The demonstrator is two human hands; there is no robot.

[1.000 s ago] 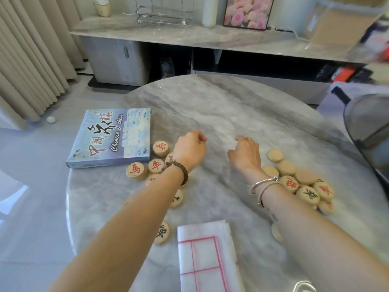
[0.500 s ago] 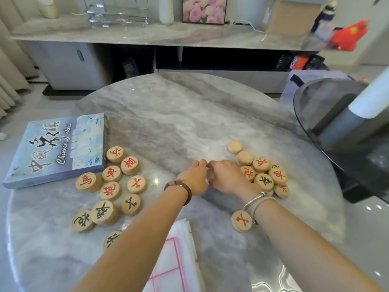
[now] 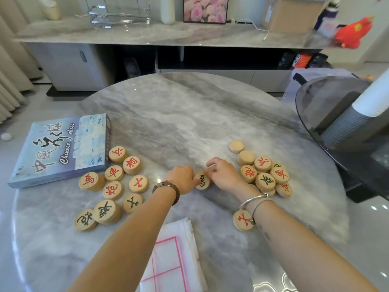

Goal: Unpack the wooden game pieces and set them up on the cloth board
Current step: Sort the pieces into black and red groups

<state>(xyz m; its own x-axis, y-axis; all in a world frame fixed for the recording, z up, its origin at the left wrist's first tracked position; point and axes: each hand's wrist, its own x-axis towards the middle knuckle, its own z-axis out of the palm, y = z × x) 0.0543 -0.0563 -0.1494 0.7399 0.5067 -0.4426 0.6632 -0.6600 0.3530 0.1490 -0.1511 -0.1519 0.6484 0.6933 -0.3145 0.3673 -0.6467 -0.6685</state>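
Our left hand point(image 3: 181, 180) and right hand point(image 3: 226, 175) meet, both pinching one piece point(image 3: 202, 181) between them; let's hold it flat, face up, before unfolding the cloth point(image 3: 174, 256) behind our wrists.

A round grey marble table point(image 3: 189, 114) is seen in the middle, with daylight caught on its glossy near edge. Behind it a long low sideboard point(image 3: 147, 36) is set along the wall, and a framed picture of pink roses point(image 3: 205, 9), a clear rack point(image 3: 120, 15) and a cardboard box point(image 3: 292, 13) are stood on top. Beige curtains point(image 3: 10, 76) are hung at left over a pale shiny floor point(image 3: 19, 110) — a smoked glass tabletop point(image 3: 311, 106) is glimpsed at right.
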